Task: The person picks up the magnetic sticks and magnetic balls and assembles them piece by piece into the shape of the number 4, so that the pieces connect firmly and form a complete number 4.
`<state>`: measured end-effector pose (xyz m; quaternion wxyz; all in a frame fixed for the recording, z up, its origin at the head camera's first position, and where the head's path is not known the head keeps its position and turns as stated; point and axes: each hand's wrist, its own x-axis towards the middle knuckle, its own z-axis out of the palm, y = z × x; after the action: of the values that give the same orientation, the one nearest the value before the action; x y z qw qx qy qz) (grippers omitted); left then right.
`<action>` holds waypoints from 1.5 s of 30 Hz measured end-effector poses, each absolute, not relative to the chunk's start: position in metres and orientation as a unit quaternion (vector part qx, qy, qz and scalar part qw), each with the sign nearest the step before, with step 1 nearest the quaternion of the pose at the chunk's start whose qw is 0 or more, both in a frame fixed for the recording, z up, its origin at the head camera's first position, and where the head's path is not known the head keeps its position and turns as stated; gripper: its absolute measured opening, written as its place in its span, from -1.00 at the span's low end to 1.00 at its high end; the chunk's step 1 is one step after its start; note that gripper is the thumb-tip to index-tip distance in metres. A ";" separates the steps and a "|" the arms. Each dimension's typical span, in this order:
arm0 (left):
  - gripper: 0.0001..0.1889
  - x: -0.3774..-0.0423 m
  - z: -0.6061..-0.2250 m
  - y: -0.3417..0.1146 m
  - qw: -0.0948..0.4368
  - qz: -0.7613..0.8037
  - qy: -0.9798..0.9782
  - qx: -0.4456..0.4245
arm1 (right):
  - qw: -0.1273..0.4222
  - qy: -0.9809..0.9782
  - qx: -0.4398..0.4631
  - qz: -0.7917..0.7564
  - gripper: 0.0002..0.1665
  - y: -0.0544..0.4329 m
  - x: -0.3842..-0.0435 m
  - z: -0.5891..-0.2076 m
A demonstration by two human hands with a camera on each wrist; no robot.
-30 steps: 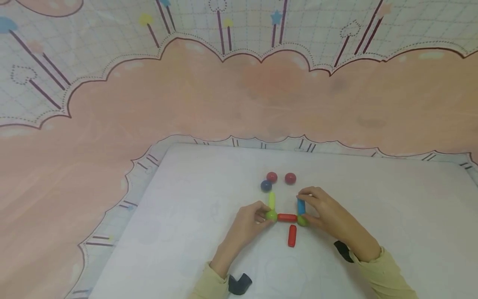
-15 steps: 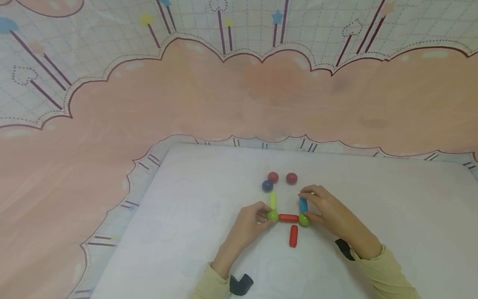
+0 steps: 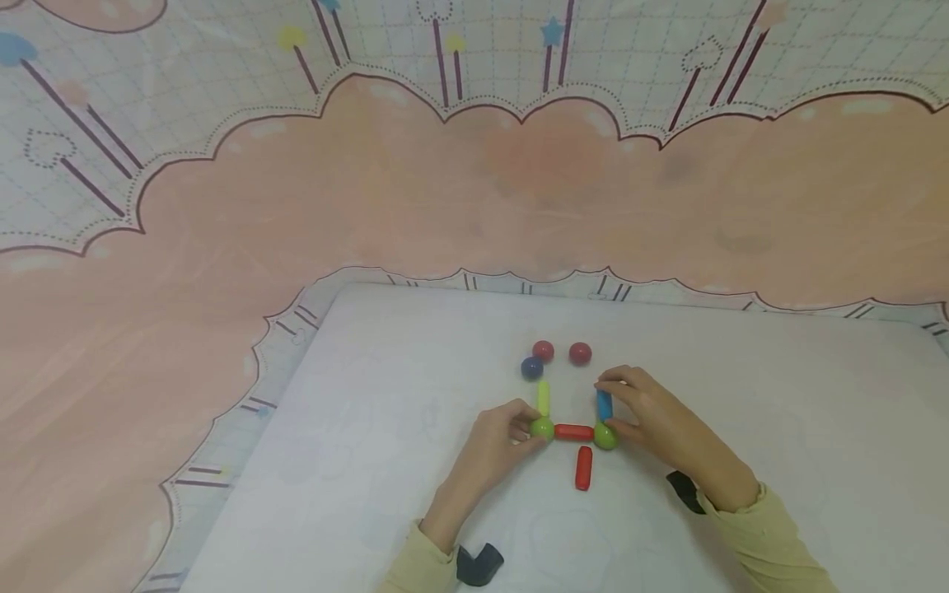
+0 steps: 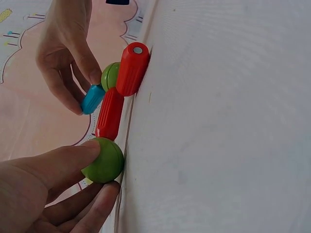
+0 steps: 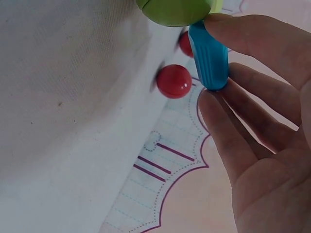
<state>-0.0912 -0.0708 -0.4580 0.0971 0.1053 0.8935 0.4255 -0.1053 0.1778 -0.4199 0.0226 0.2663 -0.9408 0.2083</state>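
Observation:
My left hand pinches a green ball between thumb and fingers. From that ball a yellow-green rod points away, and a red rod runs right to a second green ball. A blue rod touches the second ball; my right hand pinches this rod, thumb at the ball end and fingers at the far end. A separate red rod lies nearer me, apart from the joined pieces.
Two red balls and a dark blue ball lie beyond the joined pieces on the white table. The patterned peach cloth spreads beyond the table's far edge.
The blue rod has tilted slightly and the right-hand green ball has turned a little, now showing more. Both hands keep their holds; the whole view has shifted slightly.

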 end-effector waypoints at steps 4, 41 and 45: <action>-0.70 -0.091 -0.458 -0.071 0.096 0.423 0.895 0.107 | 0.021 -0.941 0.268 0.205 -0.34 0.179 -0.105 -0.419; -0.70 -0.088 -0.457 -0.071 0.099 0.438 0.888 0.102 | -0.018 -0.946 0.239 0.219 -0.48 0.178 -0.109 -0.435; -0.70 -0.087 -0.457 -0.070 0.098 0.438 0.888 0.101 | -0.022 -0.947 0.236 0.216 -0.51 0.178 -0.109 -0.436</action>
<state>-0.0872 -0.0699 -0.4565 0.0976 0.1006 0.8882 0.4376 -0.1088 0.1782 -0.4361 -0.0221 0.2362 -0.9472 0.2160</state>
